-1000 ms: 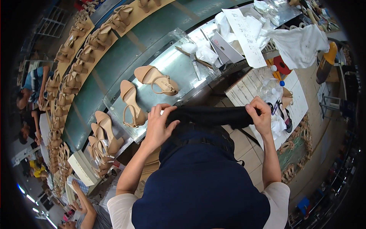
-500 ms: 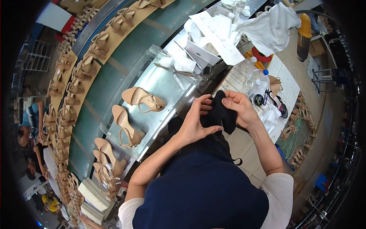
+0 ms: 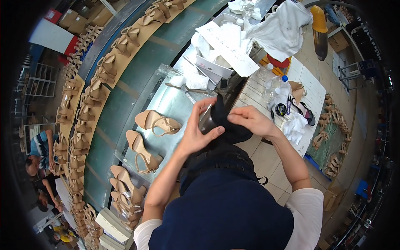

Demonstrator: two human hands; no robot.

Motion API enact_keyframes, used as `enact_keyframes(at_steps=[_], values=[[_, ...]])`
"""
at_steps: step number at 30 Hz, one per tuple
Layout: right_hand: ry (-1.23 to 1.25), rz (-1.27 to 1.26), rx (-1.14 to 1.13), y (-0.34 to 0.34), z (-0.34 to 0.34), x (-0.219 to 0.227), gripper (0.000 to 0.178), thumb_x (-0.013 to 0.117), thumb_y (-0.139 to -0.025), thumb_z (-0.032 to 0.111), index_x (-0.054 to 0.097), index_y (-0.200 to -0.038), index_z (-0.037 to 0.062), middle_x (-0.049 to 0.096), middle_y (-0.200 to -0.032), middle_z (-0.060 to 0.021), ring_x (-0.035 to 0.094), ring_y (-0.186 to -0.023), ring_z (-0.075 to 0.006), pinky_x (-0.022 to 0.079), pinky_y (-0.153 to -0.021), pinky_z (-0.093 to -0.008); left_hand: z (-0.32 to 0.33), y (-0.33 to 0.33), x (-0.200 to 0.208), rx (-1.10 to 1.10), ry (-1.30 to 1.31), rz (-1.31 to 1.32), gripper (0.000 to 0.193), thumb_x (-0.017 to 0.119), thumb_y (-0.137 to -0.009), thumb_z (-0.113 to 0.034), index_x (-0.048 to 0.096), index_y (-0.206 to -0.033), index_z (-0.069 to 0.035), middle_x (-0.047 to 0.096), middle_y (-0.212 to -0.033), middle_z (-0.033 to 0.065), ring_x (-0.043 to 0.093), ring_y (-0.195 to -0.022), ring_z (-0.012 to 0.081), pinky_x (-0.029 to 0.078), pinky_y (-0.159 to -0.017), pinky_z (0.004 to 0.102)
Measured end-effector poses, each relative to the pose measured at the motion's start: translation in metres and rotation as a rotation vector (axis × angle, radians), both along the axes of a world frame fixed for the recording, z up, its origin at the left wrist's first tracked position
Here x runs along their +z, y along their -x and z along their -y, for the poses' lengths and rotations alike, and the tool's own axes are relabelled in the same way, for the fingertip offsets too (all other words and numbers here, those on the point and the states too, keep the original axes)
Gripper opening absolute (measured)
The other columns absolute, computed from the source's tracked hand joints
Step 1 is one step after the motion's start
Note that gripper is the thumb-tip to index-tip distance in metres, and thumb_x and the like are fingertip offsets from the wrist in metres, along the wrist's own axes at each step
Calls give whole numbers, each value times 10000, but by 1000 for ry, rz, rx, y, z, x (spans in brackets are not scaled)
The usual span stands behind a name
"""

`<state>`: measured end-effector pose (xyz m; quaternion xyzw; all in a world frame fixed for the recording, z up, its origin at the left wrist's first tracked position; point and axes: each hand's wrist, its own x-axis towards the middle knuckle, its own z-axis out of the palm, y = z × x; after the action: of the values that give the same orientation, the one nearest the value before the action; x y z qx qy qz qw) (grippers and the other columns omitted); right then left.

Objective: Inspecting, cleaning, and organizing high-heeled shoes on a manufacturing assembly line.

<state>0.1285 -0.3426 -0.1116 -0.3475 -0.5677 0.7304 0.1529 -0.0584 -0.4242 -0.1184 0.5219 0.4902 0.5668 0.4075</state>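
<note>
In front of my waist, my left hand (image 3: pixel 195 134) curves its fingers and thumb around a shiny grey rounded piece (image 3: pixel 206 121), whose kind I cannot make out. Black cloth (image 3: pixel 219 109) covers its far side and hangs to the right. My right hand (image 3: pixel 255 120) pinches that cloth between thumb and fingers. To the left, two beige heeled sandals, one farther (image 3: pixel 157 123) and one nearer (image 3: pixel 142 151), lie on their sides on the glass-topped bench (image 3: pixel 168 104).
A green conveyor (image 3: pixel 137 79) carries rows of beige sandals along its far side. More sandals (image 3: pixel 125 191) stand at its near edge. On the right, a white table (image 3: pixel 306 83) bears bottles, a round black tin (image 3: pixel 281 109) and crumpled paper. A white cloth (image 3: pixel 279 29) drapes beyond.
The black cloth has shifted left and upward with my left hand, and the shiny grey piece has come into sight. My right hand has moved slightly left and down, pinching the cloth.
</note>
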Motion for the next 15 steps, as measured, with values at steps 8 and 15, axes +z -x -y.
enact_keyframes(at_steps=[8,15], values=[[-626,181,416,16,-22,75,343,563,-887,244,515,-662,-11,365,-501,-97,335,-461,-158,306,-457,-313,-23,33,0,-655,215,-14,319,717,-722,-73,593,-1008,-6,613,-813,31,523,-732,92,437,-723,269],[-525,137,354,-2,-28,93,372,544,-905,187,433,-604,-1,319,-510,19,284,-497,-52,247,-440,-265,-6,37,-45,-304,358,-256,233,579,-661,2,606,-890,32,606,-675,92,570,-659,128,452,-604,280]])
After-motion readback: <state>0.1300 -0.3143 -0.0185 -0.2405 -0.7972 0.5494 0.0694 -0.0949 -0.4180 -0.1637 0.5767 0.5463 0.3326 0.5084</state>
